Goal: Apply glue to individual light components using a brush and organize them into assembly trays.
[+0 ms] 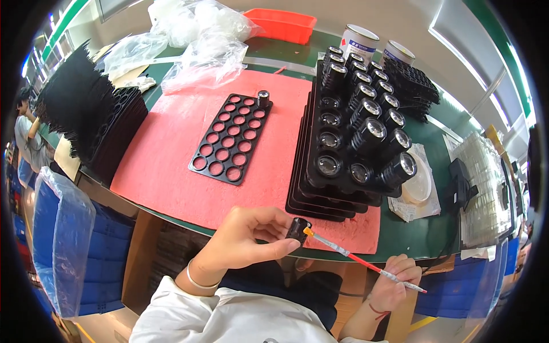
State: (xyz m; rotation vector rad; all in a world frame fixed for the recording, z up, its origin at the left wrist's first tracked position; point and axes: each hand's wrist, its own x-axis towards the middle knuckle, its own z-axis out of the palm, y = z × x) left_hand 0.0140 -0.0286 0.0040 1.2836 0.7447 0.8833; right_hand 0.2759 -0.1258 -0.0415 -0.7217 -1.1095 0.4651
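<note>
I see the left hand (251,237) pinching a black cylindrical barrel (296,230) at the near side, the right hand (396,275) curled round a yellow-tipped red rod (363,262); the black perforated plastic tray (233,150) has only its far-right hole filled.

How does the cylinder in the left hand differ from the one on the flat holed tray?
Support: the held cylinder is in the left hand; the tray cylinder stands at the far right corner of the holed tray.
Tool: the yellow-tipped stick appears to touch the held cylinder; none is at the tray cylinder.
Shared: both are black and cylindrical.
</note>
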